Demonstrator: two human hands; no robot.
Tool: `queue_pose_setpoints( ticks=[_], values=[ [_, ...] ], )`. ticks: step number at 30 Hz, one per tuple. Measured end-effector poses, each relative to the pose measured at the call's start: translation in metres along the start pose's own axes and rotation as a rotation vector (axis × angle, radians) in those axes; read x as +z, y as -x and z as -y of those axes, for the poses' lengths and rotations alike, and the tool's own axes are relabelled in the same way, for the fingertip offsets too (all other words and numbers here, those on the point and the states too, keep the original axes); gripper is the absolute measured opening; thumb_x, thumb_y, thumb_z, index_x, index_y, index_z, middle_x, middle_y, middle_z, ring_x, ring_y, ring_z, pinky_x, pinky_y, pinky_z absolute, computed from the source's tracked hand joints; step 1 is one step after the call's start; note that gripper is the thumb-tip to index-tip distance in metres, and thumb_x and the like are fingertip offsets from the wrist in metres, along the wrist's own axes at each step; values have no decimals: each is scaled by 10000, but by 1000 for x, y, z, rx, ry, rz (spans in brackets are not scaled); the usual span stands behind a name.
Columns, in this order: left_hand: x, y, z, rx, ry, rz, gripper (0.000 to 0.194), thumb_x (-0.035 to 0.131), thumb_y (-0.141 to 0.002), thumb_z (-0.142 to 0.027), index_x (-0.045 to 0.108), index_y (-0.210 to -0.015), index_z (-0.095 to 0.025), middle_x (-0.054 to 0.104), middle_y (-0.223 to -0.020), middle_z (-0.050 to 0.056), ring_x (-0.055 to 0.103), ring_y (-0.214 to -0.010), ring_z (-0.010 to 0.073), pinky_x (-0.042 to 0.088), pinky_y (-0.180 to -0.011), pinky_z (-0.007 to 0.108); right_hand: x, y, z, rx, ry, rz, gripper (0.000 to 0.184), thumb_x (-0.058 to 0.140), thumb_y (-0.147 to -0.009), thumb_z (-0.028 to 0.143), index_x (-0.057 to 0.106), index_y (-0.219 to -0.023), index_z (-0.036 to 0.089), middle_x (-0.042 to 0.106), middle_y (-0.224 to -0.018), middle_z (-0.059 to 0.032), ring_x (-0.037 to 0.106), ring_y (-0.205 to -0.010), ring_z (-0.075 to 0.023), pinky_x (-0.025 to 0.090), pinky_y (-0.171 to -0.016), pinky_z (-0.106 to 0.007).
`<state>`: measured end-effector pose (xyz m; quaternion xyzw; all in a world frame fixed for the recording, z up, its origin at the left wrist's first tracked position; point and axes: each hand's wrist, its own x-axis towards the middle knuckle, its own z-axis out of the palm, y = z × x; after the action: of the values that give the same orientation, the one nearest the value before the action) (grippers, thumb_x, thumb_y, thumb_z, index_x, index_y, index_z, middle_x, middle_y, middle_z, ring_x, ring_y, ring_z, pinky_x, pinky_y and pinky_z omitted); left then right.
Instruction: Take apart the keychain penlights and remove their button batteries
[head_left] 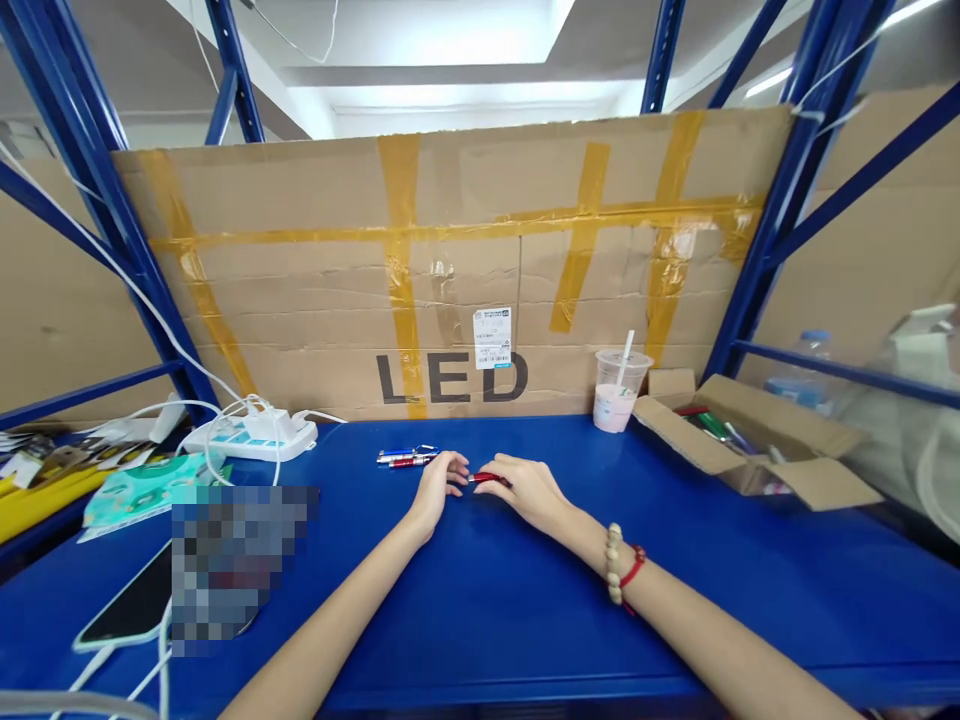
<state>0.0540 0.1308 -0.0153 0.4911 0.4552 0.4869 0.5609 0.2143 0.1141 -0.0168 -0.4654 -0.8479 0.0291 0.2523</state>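
I've R hand (pixel 529 490) gripping red pen (pixel 487 478); L hand (pixel 435 492), fingers loosely apart, just beside pen's 9 o'clock end. Other pens (pixel 411 461) on worktop (pixel 465 620), approx L hand's 10 o'clock.

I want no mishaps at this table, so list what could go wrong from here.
The cup of pink drink could tip if the right hand swings toward the open box beside it. The red pen in that hand might slip and roll on the blue table. The loose white cables by the power strip could snag the left hand if it reaches there.
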Motion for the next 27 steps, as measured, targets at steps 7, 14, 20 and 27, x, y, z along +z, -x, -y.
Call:
queue_pose_setpoints(
  ticks=[7, 14, 20, 27],
  values=[
    [-16, -8, 3, 266, -418, -50, 267, 368, -748, -334, 521, -823, -128, 523, -809, 55, 494, -711, 137, 378, -642, 257, -3, 0, 6, 122, 46, 36, 419, 265, -889, 517, 592, -999, 279, 568, -946, 13, 548, -842, -92, 346, -659, -221],
    [-62, -9, -24, 486, -1396, -183, 270, 428, -832, -342, 552, -1033, -212, 511, -1010, 59, 435, -994, 219, 303, -834, 373, -14, 0, -49, 401, 283, 16, 368, 294, -909, 309, 539, -1182, 283, 522, -1063, -52, 492, -969, -178, 378, -754, -291],
    [-84, -13, -27, 282, -1580, -157, 215, 484, -830, -297, 606, -987, -216, 502, -1027, 74, 418, -1019, 224, 292, -846, 354, -19, 5, -77, 593, 361, -46, 408, 333, -845, 132, 549, -1180, 215, 510, -1105, -115, 447, -1027, -245, 351, -818, -397],
    [-85, -12, -28, 281, -1691, -176, 271, 488, -822, -209, 578, -1077, -218, 479, -1095, 85, 405, -1046, 234, 286, -851, 368, -10, -2, -70, 527, 293, -290, 519, 397, -830, 230, 329, -1332, 114, 487, -1160, -108, 420, -1053, -225, 330, -872, -394]
  ],
)
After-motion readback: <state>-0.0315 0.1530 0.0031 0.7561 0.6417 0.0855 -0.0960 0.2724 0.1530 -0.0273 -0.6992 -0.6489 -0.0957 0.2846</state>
